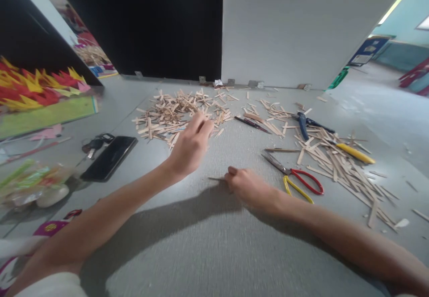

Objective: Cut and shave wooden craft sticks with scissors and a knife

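Observation:
My left hand hovers at the near edge of a pile of short wooden strips. Its fingers are curled together, and whatever may be in them is hidden. Low over the grey surface, my right hand pinches a thin wooden stick that points left. To the right of that hand lie scissors with one red and one yellow handle. A dark pointed tool rests beyond, between the pile and more scattered strips.
Longer wooden strips lie at right with blue-handled pliers and a yellow-handled tool. At left are a black phone, keys, a plastic bag and red-yellow paper flames. A black and white panel stands behind.

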Tool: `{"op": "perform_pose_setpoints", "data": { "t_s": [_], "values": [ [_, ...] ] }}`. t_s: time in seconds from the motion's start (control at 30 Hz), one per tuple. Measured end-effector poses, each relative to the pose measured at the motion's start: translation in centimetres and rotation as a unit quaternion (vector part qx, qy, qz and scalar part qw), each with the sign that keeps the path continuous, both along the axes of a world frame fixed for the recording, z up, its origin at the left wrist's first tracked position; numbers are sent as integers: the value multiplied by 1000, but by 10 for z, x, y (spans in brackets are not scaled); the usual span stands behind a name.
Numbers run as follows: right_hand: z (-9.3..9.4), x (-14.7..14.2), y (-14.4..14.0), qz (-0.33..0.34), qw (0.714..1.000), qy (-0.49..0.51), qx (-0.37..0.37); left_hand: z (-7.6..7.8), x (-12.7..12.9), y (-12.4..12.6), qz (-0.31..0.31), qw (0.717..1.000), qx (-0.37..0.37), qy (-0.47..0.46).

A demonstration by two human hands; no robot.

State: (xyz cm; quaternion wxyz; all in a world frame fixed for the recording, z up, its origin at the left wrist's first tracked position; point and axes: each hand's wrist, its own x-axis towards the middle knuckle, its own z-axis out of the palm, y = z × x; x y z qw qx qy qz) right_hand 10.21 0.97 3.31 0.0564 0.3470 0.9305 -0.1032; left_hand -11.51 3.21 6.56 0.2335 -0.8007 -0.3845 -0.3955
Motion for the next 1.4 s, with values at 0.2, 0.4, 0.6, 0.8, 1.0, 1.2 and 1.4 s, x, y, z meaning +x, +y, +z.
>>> {"op": "perform_pose_setpoints", "data": {
  "t_s": [0.2, 0.4, 0.6, 0.8, 1.0, 1.2, 1.4],
  "values": [
    [8, 26, 82, -159, 986, -13, 57, 5, -2, -5, -59, 993, -97, -30],
    [23, 54, 109, -240, 969, 14, 58, 3, 0, -2, -49, 999, -12, -10],
    [46, 61, 89, -149, 968, 50, -195, -9, 5, -4, -39, 994, -90, 51],
    [49, 66, 90, -210, 977, 15, -12, -35, 35, -29, -56, 958, -222, 175],
    [51, 100, 117, -309, 940, 105, 104, -72, 61, -58, -125, 970, -191, 84],
    [31, 107, 130, -201, 961, 122, 147, -83, 71, -69, -147, 976, -139, 80],
    [19, 70, 148, -162, 980, 21, 109, -89, 71, -69, -146, 971, -166, 92]
  ]
}}
